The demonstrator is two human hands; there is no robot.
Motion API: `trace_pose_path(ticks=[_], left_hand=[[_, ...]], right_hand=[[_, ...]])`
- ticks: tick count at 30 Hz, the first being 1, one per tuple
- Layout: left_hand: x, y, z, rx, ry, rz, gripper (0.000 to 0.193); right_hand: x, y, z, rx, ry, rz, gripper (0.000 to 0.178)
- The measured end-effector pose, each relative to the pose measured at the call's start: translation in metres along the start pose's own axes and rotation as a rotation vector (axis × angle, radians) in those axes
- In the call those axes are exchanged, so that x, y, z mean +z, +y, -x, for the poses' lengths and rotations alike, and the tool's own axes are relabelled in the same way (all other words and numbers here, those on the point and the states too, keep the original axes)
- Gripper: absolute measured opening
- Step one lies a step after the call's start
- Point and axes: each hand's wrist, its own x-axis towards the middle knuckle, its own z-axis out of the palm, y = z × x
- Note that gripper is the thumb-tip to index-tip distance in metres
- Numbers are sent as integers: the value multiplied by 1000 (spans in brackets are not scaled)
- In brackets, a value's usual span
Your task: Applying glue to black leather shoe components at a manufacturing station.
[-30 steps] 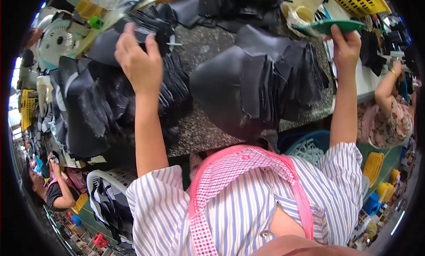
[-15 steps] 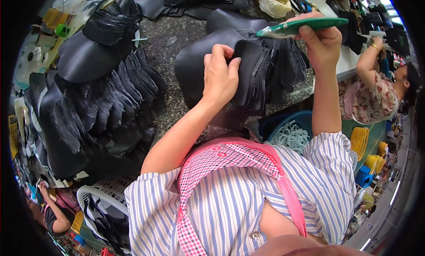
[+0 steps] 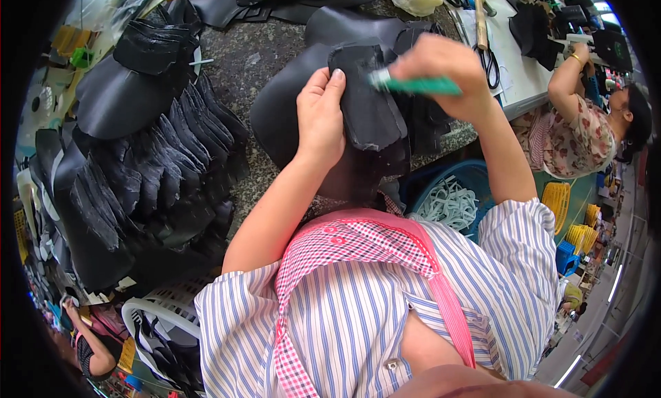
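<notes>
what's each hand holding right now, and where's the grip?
Right hand grips a green-handled brush by the handle, the head sticking out left. Left hand pins a black cut piece along its left edge.

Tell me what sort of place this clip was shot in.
Probably a shoe or leather-goods workshop. Rows of cut black pieces lie fanned on a stone bench; the right hand works a green brush over one black piece held by the left hand, while another worker sits nearby.
</notes>
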Motion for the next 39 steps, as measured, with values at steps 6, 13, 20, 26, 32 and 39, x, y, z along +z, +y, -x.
trace_pose_path(ticks=[6, 13, 20, 26, 32, 39], left_hand=[[-3, -5, 0, 17, -4, 7, 15], [-8, -7, -4, 38, 19, 14, 15], [-5, -6, -7, 38, -30, -15, 16], [-9, 0, -8, -6, -27, -61, 15], [-7, -1, -3, -24, -54, -108, 15], [-1, 1, -9, -17, 0, -114, 15]], right_hand=[[-17, -21, 6, 100, 11, -266, 12], [-29, -25, 2, 113, -272, -472, 12], [-5, 7, -2, 320, -65, -355, 8], [-30, 35, -17, 389, 147, -532, 5], [-21, 62, -16, 386, 88, 276, 11], [-8, -8, -13, 151, -14, -197, 12]])
